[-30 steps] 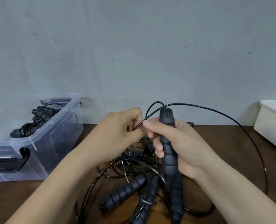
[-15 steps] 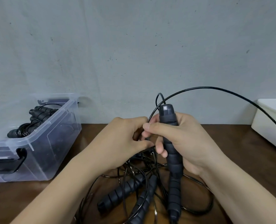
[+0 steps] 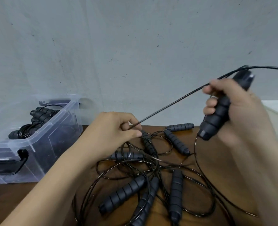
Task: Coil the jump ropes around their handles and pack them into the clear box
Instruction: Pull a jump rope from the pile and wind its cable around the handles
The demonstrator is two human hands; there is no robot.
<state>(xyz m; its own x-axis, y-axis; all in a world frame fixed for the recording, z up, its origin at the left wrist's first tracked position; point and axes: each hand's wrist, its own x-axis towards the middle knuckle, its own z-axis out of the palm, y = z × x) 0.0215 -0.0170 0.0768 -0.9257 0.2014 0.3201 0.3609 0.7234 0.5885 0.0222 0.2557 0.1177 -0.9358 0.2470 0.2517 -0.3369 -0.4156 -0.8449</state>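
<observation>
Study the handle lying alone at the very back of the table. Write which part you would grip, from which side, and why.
Grip the far handle by its ribbed middle, from above, fingers across its width. It lies flat and sideways on the table, apart from the other handles, so both long sides look free. Its cord seems to leave the left end, so avoid that end.

Clear box point(image 3: 42, 142) left of the tangled ropes point(image 3: 151, 173) (table point(image 3: 200, 154) beneath).
</observation>
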